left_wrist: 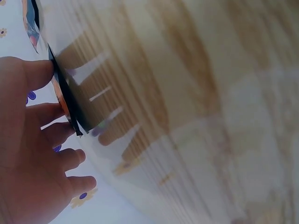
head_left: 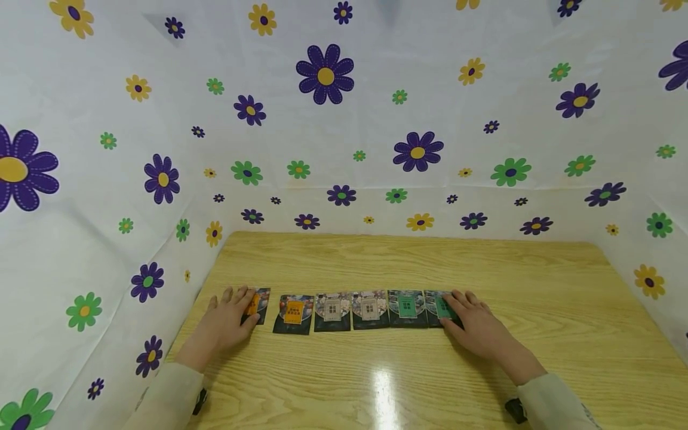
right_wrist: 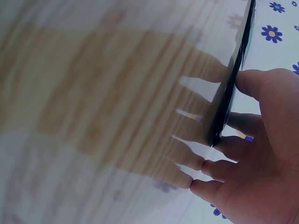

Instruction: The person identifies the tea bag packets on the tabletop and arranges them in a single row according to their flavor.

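Note:
Several small dark packets lie flat in a row. My left hand (head_left: 228, 319) rests on the leftmost one, an orange-labelled packet (head_left: 263, 306), its thumb and fingers spread over the face and partly covering the label. A gap parts it from a second orange-labelled packet (head_left: 292, 314). Two beige-labelled packets (head_left: 332, 312) follow, then a green-labelled packet (head_left: 407, 309). At the right end, the fingers of my right hand (head_left: 475, 325) lie on another green-labelled packet (head_left: 435, 309), hiding its right side. In both wrist views the touched packet is seen edge-on, with the outer fingers past it on the table.
The packets lie on a glossy wood-grain table (head_left: 430, 376) that mirrors the hands. White cloth walls (head_left: 371, 128) printed with purple, yellow and green flowers enclose its back and sides. Dark wrist straps show below both sleeves (head_left: 553, 400).

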`<state>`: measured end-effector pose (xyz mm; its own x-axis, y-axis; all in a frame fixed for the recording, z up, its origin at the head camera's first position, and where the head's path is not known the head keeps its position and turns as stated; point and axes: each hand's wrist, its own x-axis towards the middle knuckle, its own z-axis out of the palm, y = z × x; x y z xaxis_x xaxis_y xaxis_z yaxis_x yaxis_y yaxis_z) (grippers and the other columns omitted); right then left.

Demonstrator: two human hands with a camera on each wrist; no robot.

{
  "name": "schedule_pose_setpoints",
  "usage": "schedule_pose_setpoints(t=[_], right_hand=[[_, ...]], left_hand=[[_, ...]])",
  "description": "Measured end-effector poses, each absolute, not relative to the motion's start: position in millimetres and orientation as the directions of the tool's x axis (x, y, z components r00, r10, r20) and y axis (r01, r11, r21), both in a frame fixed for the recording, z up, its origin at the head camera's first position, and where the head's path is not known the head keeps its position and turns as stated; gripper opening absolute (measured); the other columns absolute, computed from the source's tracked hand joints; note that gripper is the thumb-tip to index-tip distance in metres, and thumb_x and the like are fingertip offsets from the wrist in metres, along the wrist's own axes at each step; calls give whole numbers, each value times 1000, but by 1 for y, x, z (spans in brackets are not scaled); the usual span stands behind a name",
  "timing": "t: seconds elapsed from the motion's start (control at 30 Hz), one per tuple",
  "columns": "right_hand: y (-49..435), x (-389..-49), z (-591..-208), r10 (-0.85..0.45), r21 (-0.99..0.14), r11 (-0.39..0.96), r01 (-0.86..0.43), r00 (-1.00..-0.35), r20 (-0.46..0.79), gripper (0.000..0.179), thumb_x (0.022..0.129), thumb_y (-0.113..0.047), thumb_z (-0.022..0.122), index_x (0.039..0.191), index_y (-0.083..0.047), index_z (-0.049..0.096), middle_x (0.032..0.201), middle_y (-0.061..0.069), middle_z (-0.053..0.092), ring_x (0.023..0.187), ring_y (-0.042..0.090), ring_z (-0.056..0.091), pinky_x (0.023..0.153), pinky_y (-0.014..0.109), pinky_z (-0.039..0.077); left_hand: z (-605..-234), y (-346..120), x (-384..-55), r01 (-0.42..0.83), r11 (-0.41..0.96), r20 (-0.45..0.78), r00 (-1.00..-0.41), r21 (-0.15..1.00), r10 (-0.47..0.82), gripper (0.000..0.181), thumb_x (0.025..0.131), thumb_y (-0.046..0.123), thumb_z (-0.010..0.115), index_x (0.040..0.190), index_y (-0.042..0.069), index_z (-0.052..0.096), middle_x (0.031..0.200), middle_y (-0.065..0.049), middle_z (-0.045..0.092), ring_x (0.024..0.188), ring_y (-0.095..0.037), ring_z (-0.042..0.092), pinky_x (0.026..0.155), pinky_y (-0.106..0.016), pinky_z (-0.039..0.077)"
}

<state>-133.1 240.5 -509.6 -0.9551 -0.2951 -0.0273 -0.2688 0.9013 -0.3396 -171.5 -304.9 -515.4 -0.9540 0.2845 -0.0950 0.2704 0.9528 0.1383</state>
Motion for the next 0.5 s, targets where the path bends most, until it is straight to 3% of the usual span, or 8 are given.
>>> schedule_pose_setpoints(t=[0.5], right_hand=[[241, -133, -512, -293, -334, 904, -267, -956, -29, 65, 106, -34, 63, 157, 2, 46, 161, 33, 41, 149, 62, 32, 114, 79, 33]], left_hand=[[-514, -300, -164, 287, 947, -97, -948, 143, 302, 67, 109, 40, 56, 162, 3, 40, 165, -28, 39, 152, -59, 30, 119, -80, 23]])
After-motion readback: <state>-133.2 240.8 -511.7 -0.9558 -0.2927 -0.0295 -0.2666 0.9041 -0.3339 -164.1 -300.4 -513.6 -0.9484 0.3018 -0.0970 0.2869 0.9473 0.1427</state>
